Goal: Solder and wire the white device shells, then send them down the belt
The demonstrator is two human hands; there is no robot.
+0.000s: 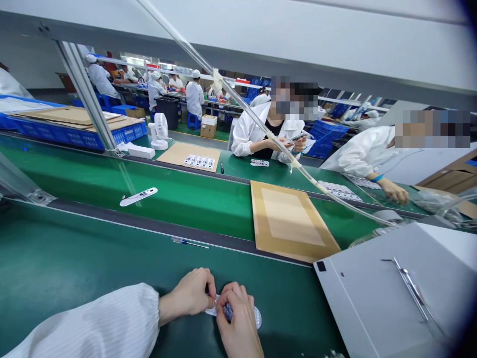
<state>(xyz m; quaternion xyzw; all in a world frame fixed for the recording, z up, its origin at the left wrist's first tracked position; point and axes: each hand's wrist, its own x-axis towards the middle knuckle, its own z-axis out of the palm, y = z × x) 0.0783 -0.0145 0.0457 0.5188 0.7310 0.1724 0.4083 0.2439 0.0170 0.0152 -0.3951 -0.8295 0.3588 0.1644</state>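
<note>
A white, elongated panel with rounded ends (258, 318) lies on the green worktop below my hands. At its left end the thumb and fingertips of my left hand (192, 292) are pinched together. My right hand (238, 311) curls over the panel's middle, its thumb and fingers closed on it. Dark printed detail shows between the right thumb and fingers, but my hands cover most of the panel. Whether a small part is also in my fingertips I cannot make out.
Beyond my hands lies a pen (190, 243). A similar panel (138, 197) and a cardboard sheet (292, 221) rest on the green conveyor belt (201, 204). To the right, tweezers (410, 286) lie on a white box (357, 298). Across the belt sit two co-workers near a small fan (159, 130).
</note>
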